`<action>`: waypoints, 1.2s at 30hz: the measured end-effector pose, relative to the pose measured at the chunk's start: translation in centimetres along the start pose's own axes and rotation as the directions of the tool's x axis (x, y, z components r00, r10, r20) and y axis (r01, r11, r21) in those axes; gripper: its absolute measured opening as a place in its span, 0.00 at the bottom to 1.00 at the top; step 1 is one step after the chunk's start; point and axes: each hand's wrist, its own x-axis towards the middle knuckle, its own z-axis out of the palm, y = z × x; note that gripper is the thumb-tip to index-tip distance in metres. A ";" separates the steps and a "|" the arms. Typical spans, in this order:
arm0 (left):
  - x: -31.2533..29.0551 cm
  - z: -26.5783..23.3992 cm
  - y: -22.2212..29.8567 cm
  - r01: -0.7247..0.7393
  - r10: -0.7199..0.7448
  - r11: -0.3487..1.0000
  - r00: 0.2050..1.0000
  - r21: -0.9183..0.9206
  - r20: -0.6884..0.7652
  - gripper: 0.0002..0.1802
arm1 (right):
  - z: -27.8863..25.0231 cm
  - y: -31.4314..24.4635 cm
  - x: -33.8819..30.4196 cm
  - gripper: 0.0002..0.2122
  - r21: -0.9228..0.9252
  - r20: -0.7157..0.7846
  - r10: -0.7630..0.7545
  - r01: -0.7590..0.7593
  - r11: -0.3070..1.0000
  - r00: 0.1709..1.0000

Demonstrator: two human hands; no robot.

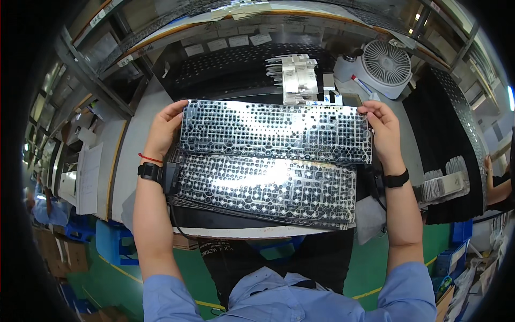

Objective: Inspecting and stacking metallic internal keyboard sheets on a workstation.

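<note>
A thin, shiny keyboard membrane sheet (268, 131), dotted with dark round spots, is stretched between my two hands. My left hand (166, 129) pinches its upper left corner between thumb and fingers. At the upper right corner, my right hand (384, 129) grips it in the same way. Nearer to me lies a stack of similar membrane sheets (268, 190), partly covered by the held one. Bright glare hides some detail on both. A tail strip with blue marks (332, 100) shows behind the held sheet's top edge.
Behind the sheet stands a pile of pale flat pieces (299, 78). A white fan (386, 63) and a red-capped marker (360, 81) are at the back right. More pale pieces (445, 183) lie right of my forearm. Another person's arm (499, 188) shows at the far right.
</note>
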 end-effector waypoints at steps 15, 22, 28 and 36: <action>0.2 -0.3 -0.1 -0.028 0.030 0.999 0.996 0.024 -0.081 0.21 | 0.2 -0.1 -0.2 0.15 0.169 0.124 -0.044 0.022 0.985 0.991; 0.3 -1.0 -0.5 -0.045 0.046 0.999 0.995 0.012 -0.091 0.21 | 0.4 -0.1 -0.3 0.18 0.168 0.140 -0.081 0.057 0.984 0.987; 0.4 -0.9 -0.5 -0.070 0.073 0.997 0.991 0.035 -0.113 0.21 | 0.3 0.2 -0.2 0.18 0.180 0.157 -0.101 0.072 0.981 0.983; 0.4 -1.0 -0.2 -0.074 0.077 0.997 0.988 0.031 -0.132 0.20 | 0.5 0.0 -0.3 0.19 0.174 0.157 -0.104 0.076 0.982 0.982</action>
